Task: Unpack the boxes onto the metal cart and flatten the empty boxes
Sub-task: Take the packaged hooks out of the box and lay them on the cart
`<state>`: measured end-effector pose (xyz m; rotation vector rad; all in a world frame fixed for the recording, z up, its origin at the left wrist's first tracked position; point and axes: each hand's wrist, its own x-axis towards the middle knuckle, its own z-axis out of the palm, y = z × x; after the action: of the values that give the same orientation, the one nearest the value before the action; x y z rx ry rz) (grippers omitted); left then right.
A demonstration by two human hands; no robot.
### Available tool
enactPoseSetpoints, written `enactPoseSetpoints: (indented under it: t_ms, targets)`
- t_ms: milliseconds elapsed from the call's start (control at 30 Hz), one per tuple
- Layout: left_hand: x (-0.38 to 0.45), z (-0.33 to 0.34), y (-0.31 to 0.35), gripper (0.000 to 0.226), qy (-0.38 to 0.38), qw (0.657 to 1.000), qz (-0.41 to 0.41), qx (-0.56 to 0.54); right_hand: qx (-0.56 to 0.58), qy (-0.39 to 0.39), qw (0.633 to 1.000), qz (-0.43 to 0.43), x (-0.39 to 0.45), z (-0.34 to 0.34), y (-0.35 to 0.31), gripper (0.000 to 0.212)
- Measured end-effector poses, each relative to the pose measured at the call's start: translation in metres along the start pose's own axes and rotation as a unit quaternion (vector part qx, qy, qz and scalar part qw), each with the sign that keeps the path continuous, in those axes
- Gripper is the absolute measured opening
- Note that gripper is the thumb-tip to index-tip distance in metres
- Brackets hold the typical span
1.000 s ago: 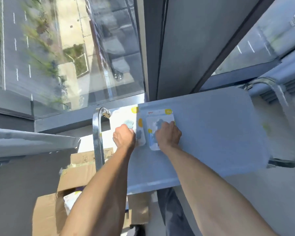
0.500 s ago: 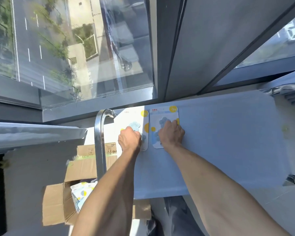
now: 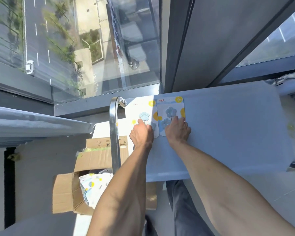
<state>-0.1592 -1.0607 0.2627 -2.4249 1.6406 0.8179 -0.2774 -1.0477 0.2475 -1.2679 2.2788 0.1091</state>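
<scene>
Packets [image 3: 94,188] inside open box [image 3: 65,193]

Both bare forearms reach forward and away from body, roughly parallel, converging slightly toward hands. Left hand [image 3: 141,133]: back of hand up, fingers curled under, index tip forward and pressing down; whether it pinches anything cannot be told. Right hand [image 3: 177,130]: just beside left, not touching it, palm down, fingers [image 3: 174,119] extended and slightly spread, lying flat. Wrists straight. Dark trouser leg visible below, between arms.
</scene>
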Motion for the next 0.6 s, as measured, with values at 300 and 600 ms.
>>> enactPoseSetpoints:
  t_ms: [300,600]
  targets:
    - [-0.094,-0.006,-0.103,0.017,-0.038,0.990,0.128,-0.046,-0.029,-0.003,0.999,0.030,-0.129,0.025,0.001,0.027]
    - [-0.188,-0.033,-0.240,0.012,-0.064,0.976,0.203,-0.048,-0.001,-0.044,0.993,0.106,-0.311,0.098,-0.027,0.022]
